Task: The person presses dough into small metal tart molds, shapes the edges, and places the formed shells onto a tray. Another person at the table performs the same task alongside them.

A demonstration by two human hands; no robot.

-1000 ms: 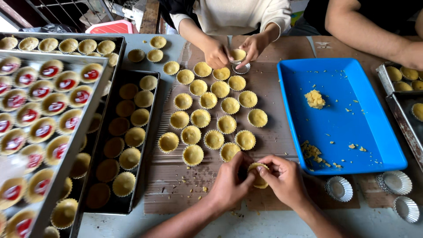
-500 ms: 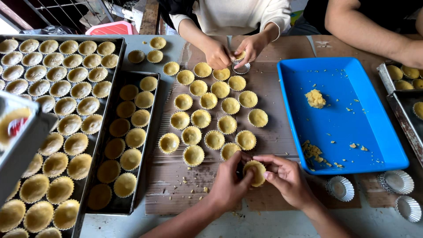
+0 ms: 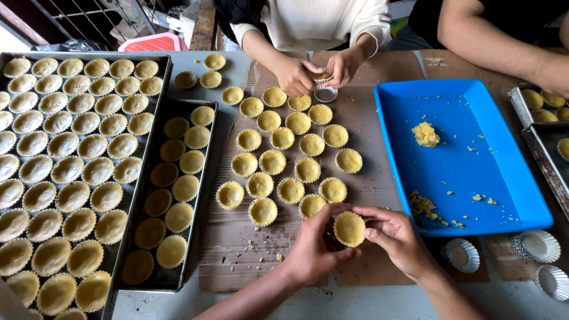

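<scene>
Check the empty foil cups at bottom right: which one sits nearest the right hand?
The empty foil cup just below the blue tray; the other two lie farther right.

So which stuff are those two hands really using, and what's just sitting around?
In use:
left hand
right hand
tart shell held between them
filled shells on the mat
empty foil cups
blue tray with dough

Lying about:
red lid
crumbs

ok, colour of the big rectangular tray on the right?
Bright blue tray, with scattered yellow dough crumbs on it; the head view shows it best.
</scene>
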